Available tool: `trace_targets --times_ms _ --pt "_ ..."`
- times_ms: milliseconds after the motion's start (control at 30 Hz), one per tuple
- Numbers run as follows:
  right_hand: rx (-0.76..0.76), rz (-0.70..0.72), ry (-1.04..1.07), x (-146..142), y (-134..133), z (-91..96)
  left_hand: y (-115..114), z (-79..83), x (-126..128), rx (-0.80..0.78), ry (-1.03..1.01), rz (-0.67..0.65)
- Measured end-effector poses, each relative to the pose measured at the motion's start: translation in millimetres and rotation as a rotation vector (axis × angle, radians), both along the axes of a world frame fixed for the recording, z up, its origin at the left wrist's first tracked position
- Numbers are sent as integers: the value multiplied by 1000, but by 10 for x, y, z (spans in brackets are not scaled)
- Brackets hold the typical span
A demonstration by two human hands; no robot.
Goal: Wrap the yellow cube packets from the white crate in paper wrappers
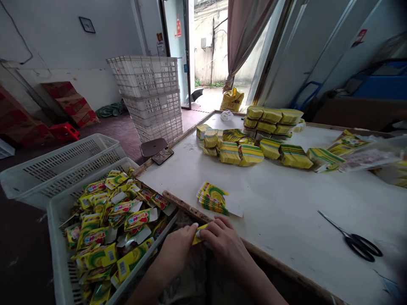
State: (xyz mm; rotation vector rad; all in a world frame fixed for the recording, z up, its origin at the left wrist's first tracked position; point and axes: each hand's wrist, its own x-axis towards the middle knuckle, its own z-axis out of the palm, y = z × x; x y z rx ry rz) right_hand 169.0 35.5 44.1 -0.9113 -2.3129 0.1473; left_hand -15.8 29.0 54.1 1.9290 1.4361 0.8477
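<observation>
Both my hands meet at the table's near edge around a small yellow carton (197, 240), which they mostly cover. My left hand (179, 242) grips its left side with the thumb on top. From the right, my right hand (222, 237) has its fingers bent over the same carton. Just beyond them, a small fanned stack of flat yellow-green cartons (213, 198) lies on the white table (270, 199). To my left, a white plastic crate (59, 237) is heaped with yellow printed cartons (95, 235), several with white flaps standing open.
Bundled flat yellow cartons (273, 123) are piled at the table's far side. Black-handled scissors (359, 245) lie at the right. A phone (163, 155) rests on the left corner. Stacked white crates (149, 80) stand beyond, near the open doorway. A wooden strip (184, 205) rims the table.
</observation>
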Motion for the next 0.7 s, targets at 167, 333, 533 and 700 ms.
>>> trace_targets --times_ms 167,333,533,700 --pt "17 9 12 38 -33 2 -93 -35 64 -154 -67 -220" --pt "37 64 169 85 -84 -70 -93 15 54 -399 -335 -356" --pt "-557 -164 864 -57 -46 -416 -200 -197 170 10 10 -10" --pt "-1156 127 1090 -194 -71 -458 -284 -316 194 112 39 -88"
